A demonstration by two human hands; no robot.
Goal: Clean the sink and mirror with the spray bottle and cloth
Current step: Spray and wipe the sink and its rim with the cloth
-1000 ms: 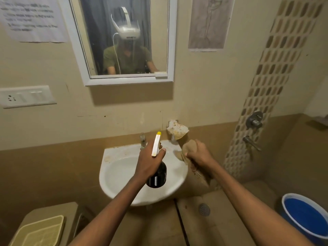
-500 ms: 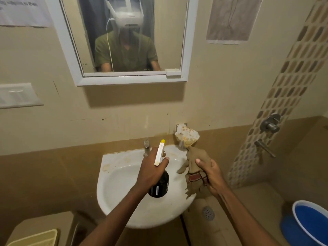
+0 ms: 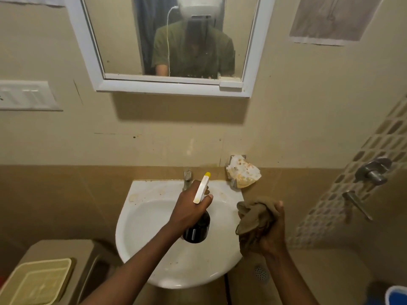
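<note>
The mirror hung at 12 o'clock above the white sink, whose bowl looked empty apart from stains along the back rim. My left hand was over the bowl, fingers wrapped round the neck of the dark spray bottle, its yellow tip aimed toward 12. At 3 o'clock of that, by the sink's edge, my right hand had the brown cloth bunched tight in its fist.

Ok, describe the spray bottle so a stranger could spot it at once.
Find the white sink under the mirror. Over its basin the left hand grips the spray bottle. It has a dark round body and a white trigger head with a yellow nozzle, unlike the brown cloth beside it.
</note>
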